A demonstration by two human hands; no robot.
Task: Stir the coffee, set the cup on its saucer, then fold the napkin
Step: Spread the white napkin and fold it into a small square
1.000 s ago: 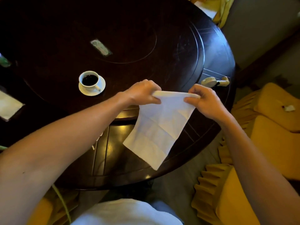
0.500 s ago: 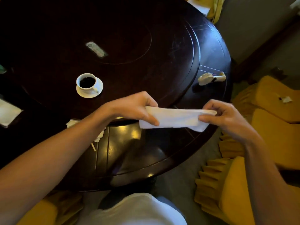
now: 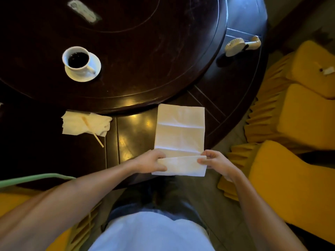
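Head view: the folding step is judged to be in hand. The white creased paper napkin [image 3: 180, 131] is laid flat on the near part of the dark round wooden counter [image 3: 163, 51], its near edge turned up and lifted back over itself. That raised flap is pinched at its left corner by the left hand [image 3: 151, 163] and at its right corner by the right hand [image 3: 212, 161]; the fingers [image 3: 202, 161] of both are closed on the paper.

The white ceramic cup of black coffee [image 3: 78, 59] is seen standing on its white round saucer [image 3: 95, 67], far left on the counter and well apart from the hands, so the first two steps are judged done. A thin wooden stirrer [image 3: 92, 131] rests across a crumpled white tissue [image 3: 85, 125] to the left of the napkin.

The next move is judged to call for the flap to be carried away toward the far edge, both corners kept level so the edges meet squarely, then pressed down along the fold. Uneven travel of the two corners would likely give a skewed crease.
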